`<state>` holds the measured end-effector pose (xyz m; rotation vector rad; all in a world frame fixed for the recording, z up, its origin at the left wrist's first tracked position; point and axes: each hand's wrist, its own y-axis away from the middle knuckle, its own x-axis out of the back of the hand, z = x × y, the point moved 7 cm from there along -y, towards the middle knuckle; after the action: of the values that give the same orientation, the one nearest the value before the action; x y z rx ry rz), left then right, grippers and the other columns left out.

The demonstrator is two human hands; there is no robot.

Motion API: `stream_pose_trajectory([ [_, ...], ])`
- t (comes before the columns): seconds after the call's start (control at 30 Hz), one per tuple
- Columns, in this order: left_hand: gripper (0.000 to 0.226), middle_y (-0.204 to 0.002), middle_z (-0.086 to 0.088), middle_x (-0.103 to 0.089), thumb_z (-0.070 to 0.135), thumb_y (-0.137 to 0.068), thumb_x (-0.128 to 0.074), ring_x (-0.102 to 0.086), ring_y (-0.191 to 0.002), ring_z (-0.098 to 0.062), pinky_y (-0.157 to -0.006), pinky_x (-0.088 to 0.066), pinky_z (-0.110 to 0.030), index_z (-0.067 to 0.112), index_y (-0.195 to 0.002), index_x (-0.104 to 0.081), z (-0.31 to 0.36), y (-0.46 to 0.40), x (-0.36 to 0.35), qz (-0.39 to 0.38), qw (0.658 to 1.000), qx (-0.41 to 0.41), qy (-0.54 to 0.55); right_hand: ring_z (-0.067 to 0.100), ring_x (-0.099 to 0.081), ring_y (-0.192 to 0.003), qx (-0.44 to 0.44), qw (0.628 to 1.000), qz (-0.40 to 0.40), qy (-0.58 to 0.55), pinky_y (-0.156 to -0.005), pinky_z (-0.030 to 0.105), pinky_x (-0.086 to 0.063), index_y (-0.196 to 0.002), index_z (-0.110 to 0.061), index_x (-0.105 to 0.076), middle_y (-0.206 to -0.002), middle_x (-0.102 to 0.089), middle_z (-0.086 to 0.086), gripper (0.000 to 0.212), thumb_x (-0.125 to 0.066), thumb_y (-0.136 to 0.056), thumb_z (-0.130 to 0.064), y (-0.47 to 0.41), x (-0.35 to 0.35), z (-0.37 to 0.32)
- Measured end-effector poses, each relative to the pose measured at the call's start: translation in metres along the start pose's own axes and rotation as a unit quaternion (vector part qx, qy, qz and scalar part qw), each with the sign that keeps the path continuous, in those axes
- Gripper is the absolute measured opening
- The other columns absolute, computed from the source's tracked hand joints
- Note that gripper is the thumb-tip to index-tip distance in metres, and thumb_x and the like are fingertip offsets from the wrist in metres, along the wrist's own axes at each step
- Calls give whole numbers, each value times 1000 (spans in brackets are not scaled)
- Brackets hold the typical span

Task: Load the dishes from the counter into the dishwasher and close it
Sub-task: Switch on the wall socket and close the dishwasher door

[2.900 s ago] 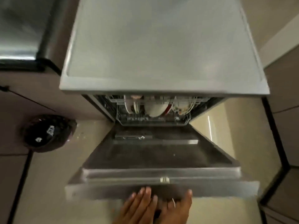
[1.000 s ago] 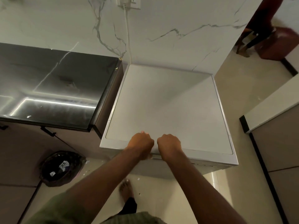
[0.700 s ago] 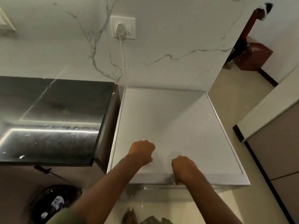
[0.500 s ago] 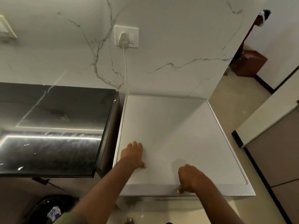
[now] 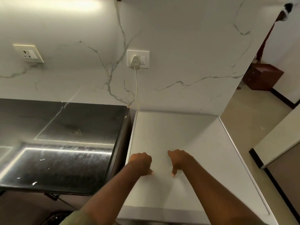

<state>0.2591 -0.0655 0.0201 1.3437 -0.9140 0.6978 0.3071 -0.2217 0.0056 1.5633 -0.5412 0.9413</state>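
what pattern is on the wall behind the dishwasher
White marble wall with grey veins, head view.

A pale grey-white dishwasher top (image 5: 186,143) lies beside a glossy black counter (image 5: 65,135) streaked with thin white veins and a bright white band of reflected light. At 12 o'clock, a white wall (image 5: 178,38) carries grey marble veining, an off-white socket (image 5: 138,59) with a white plug and cord (image 5: 136,85). At 2 o'clock, a dark red-brown box (image 5: 263,78) stands on beige floor (image 5: 253,111). An olive-green sleeve (image 5: 73,220) shows at 7 o'clock.
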Motion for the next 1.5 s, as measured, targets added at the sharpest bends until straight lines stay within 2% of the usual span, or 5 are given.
stream_pose_trajectory([
  [0.33,58,-147,-9,-53,56,-97,-62,-59,-128,-30,-101,-50,-44,16,-138,-56,-47,-50,85,98,995,21,0,30,-62,-120,41,999,22,11,-96,36,-51,-130,-6,-60,-133,-61,11,79,-98,-65,-29,-11,7,-29],
  [0.5,59,-173,-15,3,49,-99,-62,-45,-142,-39,-109,-47,-53,14,-146,-51,-66,-87,163,166,985,47,-23,32,-58,-129,36,999,37,-6,-105,39,-51,-138,-4,-52,-139,-58,13,85,-95,-71,-32,-21,4,-19],
  [0.7,43,-169,-21,22,40,-98,-67,-50,-134,-40,-100,-54,-47,15,-133,-64,-90,-106,263,269,959,87,-19,35,-46,-139,38,999,36,0,-110,46,-46,-144,0,-45,-145,-50,14,92,-94,-72,-29,-38,-5,-19],
  [1.03,29,-169,-11,27,36,-96,-69,-46,-140,-39,-101,-54,-51,19,-119,-74,-121,-148,323,280,952,123,-13,41,-4,-158,35,998,8,45,-121,66,-20,-162,-4,-16,-172,-11,9,81,-65,-98,-8,-53,-15,-24],
  [1.5,29,-170,-11,26,34,-94,-74,-38,-145,-41,-107,-50,-51,16,-116,-75,-127,-180,335,268,955,129,-2,40,0,-158,57,997,5,42,-119,71,-12,-160,-4,-26,-172,-11,5,54,-37,-107,-1,-64,-13,-30],
])
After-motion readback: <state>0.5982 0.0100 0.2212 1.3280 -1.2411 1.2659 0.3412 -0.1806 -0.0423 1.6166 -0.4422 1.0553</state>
